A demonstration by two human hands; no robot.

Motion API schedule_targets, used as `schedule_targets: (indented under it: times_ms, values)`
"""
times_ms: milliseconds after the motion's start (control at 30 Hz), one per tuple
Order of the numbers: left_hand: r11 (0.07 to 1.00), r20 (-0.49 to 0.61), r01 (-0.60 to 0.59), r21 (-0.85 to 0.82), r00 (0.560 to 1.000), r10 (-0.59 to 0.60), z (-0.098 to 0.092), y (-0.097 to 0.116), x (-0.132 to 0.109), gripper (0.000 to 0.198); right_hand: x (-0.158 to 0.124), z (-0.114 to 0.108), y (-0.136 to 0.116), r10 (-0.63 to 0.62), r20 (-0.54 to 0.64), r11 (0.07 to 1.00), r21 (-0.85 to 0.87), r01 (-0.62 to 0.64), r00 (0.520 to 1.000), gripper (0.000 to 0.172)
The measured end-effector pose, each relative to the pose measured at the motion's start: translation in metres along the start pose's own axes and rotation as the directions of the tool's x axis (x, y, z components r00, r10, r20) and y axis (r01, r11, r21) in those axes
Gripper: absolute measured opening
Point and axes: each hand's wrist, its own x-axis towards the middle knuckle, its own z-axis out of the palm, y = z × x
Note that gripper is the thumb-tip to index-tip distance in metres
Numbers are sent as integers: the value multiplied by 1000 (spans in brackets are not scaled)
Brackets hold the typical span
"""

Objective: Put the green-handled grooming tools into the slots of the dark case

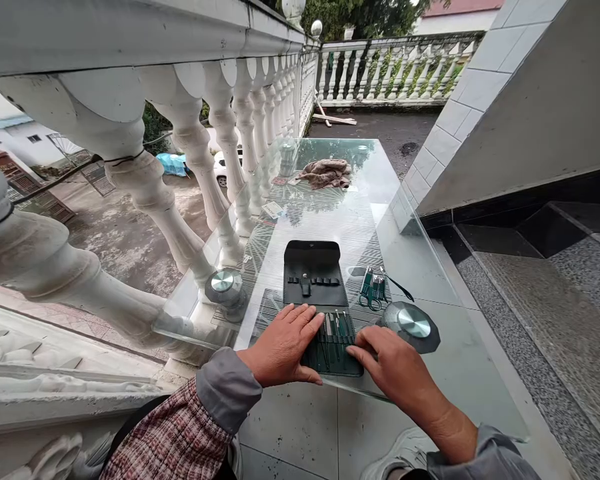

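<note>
A dark manicure case lies unfolded on the glass table. Several slim metal grooming tools stand in the elastic loops of its near half; the loops on the far half look mostly bare. My left hand rests over the case's left edge, fingers outstretched and thumb apart. At the lower right edge, my right hand has its thumb and curled fingers together by the loops; whatever is between them is hidden. Right of the case lie dark green nail clippers, small scissors and a slender dark-handled tool.
The glass tabletop has round metal-capped supports, one at left and one near my right hand. A crumpled brown cloth and a small card lie farther back. White balusters line the left; steps are right.
</note>
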Motion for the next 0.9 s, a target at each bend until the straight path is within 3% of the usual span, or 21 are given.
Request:
schedule_targets:
  times_ms: [167,367,733,833,900]
  values:
    - [999,-57,-23,-43,998,21,1,1,2,104,13,-1,0,78,-43,991,110,-73,996,19]
    - [989,-104,-19,-148,995,4,0,1,4,108,30,2,-1,194,12,979,61,-195,981,27]
    - [967,-99,6,-254,995,-33,0,-1,11,120,44,1,-5,268,84,961,50,-273,960,27]
    - [953,-72,71,-293,993,-96,-8,-2,16,112,45,1,-5,253,67,965,53,-257,965,27]
    - [939,-52,155,-307,982,-179,-12,-2,20,93,44,1,-5,242,58,969,45,-245,969,28]
